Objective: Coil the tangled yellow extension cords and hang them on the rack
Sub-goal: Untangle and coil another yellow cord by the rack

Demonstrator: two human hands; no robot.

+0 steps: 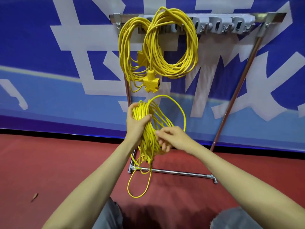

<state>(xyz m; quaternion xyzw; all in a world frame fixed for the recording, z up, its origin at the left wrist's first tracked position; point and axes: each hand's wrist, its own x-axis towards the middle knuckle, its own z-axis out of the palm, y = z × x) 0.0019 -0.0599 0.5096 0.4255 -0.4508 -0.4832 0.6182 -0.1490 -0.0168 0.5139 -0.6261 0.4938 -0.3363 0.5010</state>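
Knees: grey-trousered knees (109, 215) at the bottom edge, right under the bare forearms.
Banner: blue banner with big white characters (49, 63) fills the wall behind.
Floor: red floor (49, 162) runs up to the banner's foot.
Rack: chrome tube rack with grey hooks (233, 100) stands on the floor against the banner.
Hung cords: two coiled yellow extension cords (189, 52) hang touching at the top rail's left end.
Held cord: a third yellow cord bundle (148, 134) is in front of the rack's left post, its lowest loop down by the floor.
Left hand (137, 123): wrapped round the bundle's top.
Right hand (173, 138): blurred against the strands; can't tell if it pinches any.
Socket: yellow multi-outlet socket (151, 80) dangles below the hung cords.
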